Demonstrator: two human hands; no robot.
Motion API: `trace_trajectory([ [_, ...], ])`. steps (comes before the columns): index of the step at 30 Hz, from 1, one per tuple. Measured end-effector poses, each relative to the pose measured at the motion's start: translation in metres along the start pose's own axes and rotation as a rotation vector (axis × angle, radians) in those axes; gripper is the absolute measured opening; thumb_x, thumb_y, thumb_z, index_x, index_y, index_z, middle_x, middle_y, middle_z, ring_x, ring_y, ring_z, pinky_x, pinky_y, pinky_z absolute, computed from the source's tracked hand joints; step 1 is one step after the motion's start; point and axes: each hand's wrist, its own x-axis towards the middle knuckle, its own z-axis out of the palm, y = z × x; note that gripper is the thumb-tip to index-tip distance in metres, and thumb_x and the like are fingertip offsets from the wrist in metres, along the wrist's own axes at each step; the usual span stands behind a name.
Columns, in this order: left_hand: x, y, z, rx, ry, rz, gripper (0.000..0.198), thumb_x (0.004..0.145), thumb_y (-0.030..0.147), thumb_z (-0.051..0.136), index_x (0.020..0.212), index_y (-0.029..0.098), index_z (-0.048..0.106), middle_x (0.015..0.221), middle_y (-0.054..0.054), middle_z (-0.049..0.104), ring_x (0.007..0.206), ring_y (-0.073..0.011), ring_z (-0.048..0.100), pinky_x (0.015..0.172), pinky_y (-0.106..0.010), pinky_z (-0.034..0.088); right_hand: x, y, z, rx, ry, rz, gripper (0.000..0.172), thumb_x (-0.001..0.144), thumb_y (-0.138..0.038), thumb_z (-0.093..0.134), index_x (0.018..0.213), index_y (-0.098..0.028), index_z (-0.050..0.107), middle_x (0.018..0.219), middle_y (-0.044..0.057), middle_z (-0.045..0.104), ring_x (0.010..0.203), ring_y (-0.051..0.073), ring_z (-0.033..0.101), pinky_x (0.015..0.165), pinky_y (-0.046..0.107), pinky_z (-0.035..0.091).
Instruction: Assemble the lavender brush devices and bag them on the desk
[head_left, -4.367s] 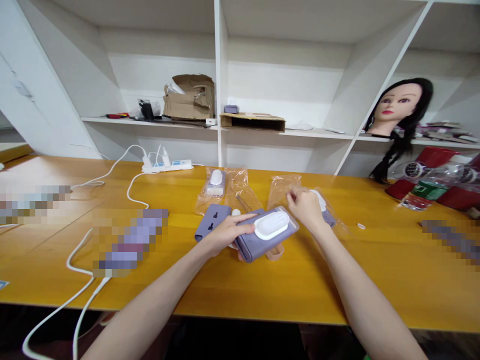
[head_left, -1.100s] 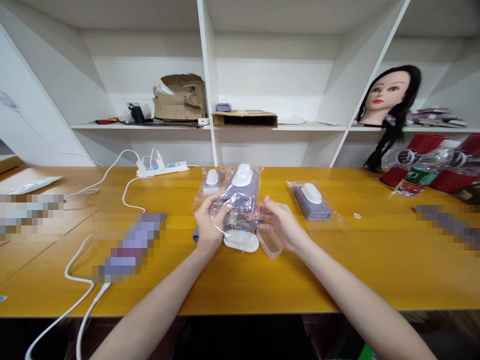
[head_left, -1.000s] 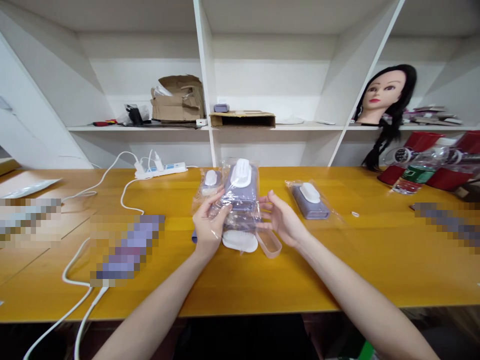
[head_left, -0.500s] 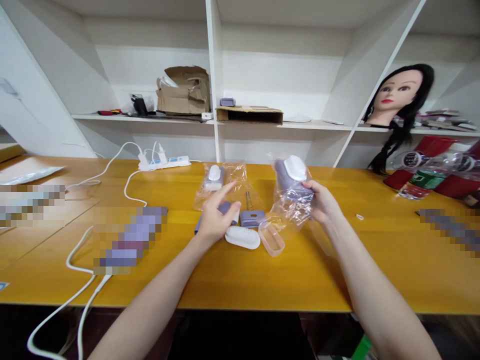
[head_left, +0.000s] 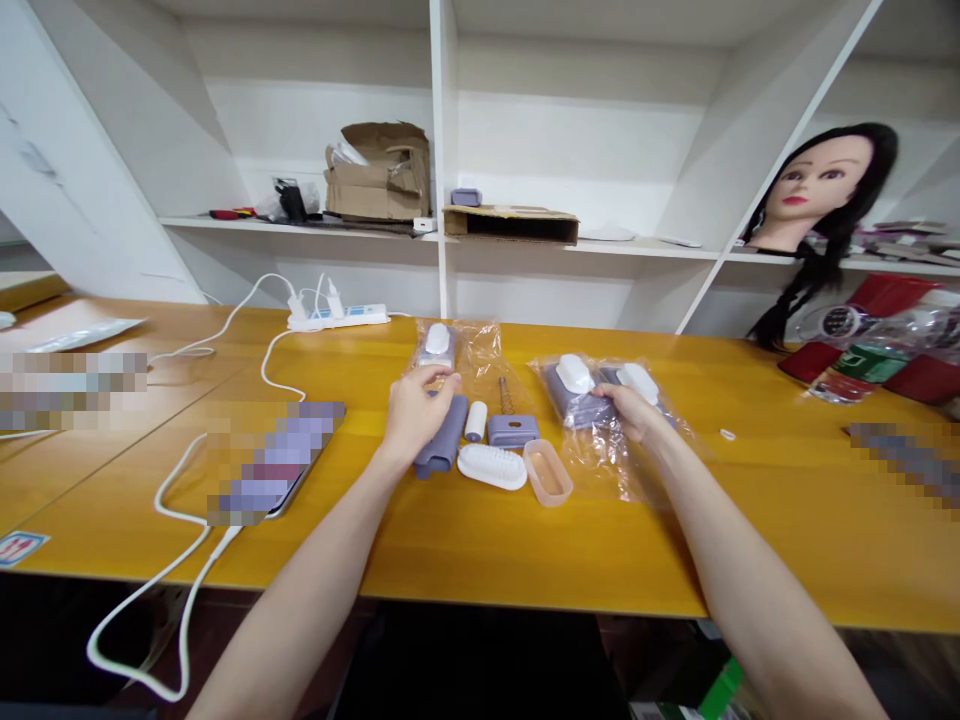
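Observation:
My right hand [head_left: 634,412] pinches the clear plastic bag around a purple device with a white oval top [head_left: 576,385], lying on the table. Beside it, partly behind my fingers, is a second bagged purple device [head_left: 637,385]. My left hand [head_left: 421,412] has its thumb and fingers drawn together at the near edge of another bagged purple device [head_left: 437,345]; what they hold, if anything, is hidden. Under that hand lies a purple casing [head_left: 442,440]. Nearby are a white cylinder [head_left: 475,422], a spring [head_left: 505,396], a purple cap [head_left: 514,431], a white bristled oval brush head [head_left: 493,467] and a translucent pink cup [head_left: 548,473].
A phone [head_left: 289,460] on a white charging cable lies left, before a power strip [head_left: 337,317]. A small white ring [head_left: 727,435] lies right. Farther right stand a plastic bottle [head_left: 862,360] and a mannequin head [head_left: 817,190]. Shelves with cardboard boxes [head_left: 379,185] rise behind the table.
My right hand has lowered the bagged purple device onto the table, and the second one beside it now shows. My left hand's spread fingers have drawn together, uncovering the white cylinder.

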Motion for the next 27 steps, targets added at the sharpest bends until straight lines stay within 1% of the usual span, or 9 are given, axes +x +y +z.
trace_trajectory([
  [3, 0.003, -0.001, -0.005, 0.120, -0.055, -0.055, 0.029, 0.081, 0.040, 0.054, 0.092, 0.020, 0.072, 0.099, -0.008, 0.074, 0.093, -0.0247, 0.067, 0.088, -0.037, 0.049, 0.000, 0.001, 0.003, -0.219, 0.040, -0.006, 0.009, 0.066, -0.014, 0.058, 0.058, -0.017, 0.055, 0.056, 0.006, 0.061, 0.055, 0.019, 0.059, 0.057, 0.032, 0.049],
  [5, 0.002, -0.001, -0.006, 0.251, -0.119, -0.073, 0.033, 0.082, 0.043, 0.051, 0.096, 0.021, 0.072, 0.106, -0.010, 0.072, 0.099, -0.0277, 0.065, 0.090, -0.040, 0.046, -0.001, 0.000, 0.002, -0.367, 0.089, -0.055, 0.001, 0.066, -0.016, 0.061, 0.065, -0.016, 0.060, 0.071, 0.010, 0.067, 0.074, 0.024, 0.064, 0.071, 0.035, 0.049],
  [9, -0.005, 0.001, -0.005, 0.506, -0.269, -0.086, 0.051, 0.081, 0.052, 0.049, 0.119, 0.022, 0.063, 0.135, -0.015, 0.054, 0.122, -0.0367, 0.049, 0.097, -0.049, 0.040, -0.006, -0.005, 0.001, -0.627, 0.166, -0.192, 0.028, 0.066, -0.014, 0.064, 0.093, -0.012, 0.065, 0.105, 0.018, 0.066, 0.110, 0.033, 0.057, 0.095, 0.042, 0.039],
  [13, -0.012, 0.003, -0.001, 0.638, -0.452, -0.175, 0.074, 0.076, 0.060, 0.050, 0.139, 0.023, 0.043, 0.149, -0.020, 0.035, 0.129, -0.0483, 0.036, 0.093, -0.057, 0.039, -0.021, -0.010, 0.007, -0.798, 0.209, -0.322, 0.049, 0.073, -0.014, 0.057, 0.122, -0.011, 0.057, 0.124, 0.023, 0.054, 0.117, 0.037, 0.050, 0.101, 0.048, 0.033],
  [17, -0.011, 0.003, 0.000, 0.642, -0.548, -0.213, 0.080, 0.075, 0.062, 0.048, 0.143, 0.021, 0.038, 0.146, -0.025, 0.035, 0.126, -0.0459, 0.044, 0.092, -0.051, 0.042, -0.038, -0.015, 0.023, -1.011, 0.288, -0.686, 0.044, 0.084, -0.017, 0.044, 0.126, -0.008, 0.055, 0.123, 0.022, 0.052, 0.115, 0.035, 0.050, 0.099, 0.046, 0.037],
  [19, -0.010, 0.002, -0.001, 0.632, -0.544, -0.209, 0.079, 0.075, 0.060, 0.049, 0.142, 0.020, 0.038, 0.143, -0.025, 0.039, 0.121, -0.0426, 0.050, 0.092, -0.048, 0.043, -0.046, -0.015, 0.033, -1.030, 0.246, -0.871, 0.040, 0.087, -0.018, 0.041, 0.122, -0.009, 0.058, 0.121, 0.019, 0.055, 0.114, 0.032, 0.050, 0.098, 0.043, 0.038],
  [21, -0.008, 0.002, -0.003, 0.632, -0.524, -0.214, 0.078, 0.073, 0.058, 0.052, 0.141, 0.020, 0.040, 0.143, -0.024, 0.040, 0.119, -0.0419, 0.053, 0.092, -0.047, 0.043, -0.055, -0.014, 0.044, -1.027, 0.121, -0.964, 0.035, 0.089, -0.019, 0.040, 0.117, -0.013, 0.060, 0.116, 0.016, 0.058, 0.111, 0.029, 0.052, 0.098, 0.041, 0.040],
  [24, -0.005, 0.003, -0.008, 0.629, -0.474, -0.216, 0.072, 0.073, 0.054, 0.053, 0.137, 0.022, 0.045, 0.141, -0.022, 0.042, 0.118, -0.0418, 0.054, 0.093, -0.048, 0.042, -0.067, -0.009, 0.059, -1.104, -0.145, -0.943, 0.030, 0.090, -0.022, 0.041, 0.110, -0.015, 0.063, 0.106, 0.014, 0.063, 0.101, 0.026, 0.056, 0.093, 0.040, 0.041],
  [27, -0.001, 0.004, -0.015, 0.567, -0.407, -0.211, 0.066, 0.074, 0.052, 0.052, 0.133, 0.022, 0.050, 0.135, -0.020, 0.049, 0.115, -0.0398, 0.056, 0.092, -0.047, 0.043, -0.073, -0.004, 0.070, -1.225, -0.269, -0.836, 0.027, 0.091, -0.029, 0.046, 0.104, -0.015, 0.065, 0.098, 0.014, 0.064, 0.094, 0.027, 0.058, 0.083, 0.038, 0.043],
])
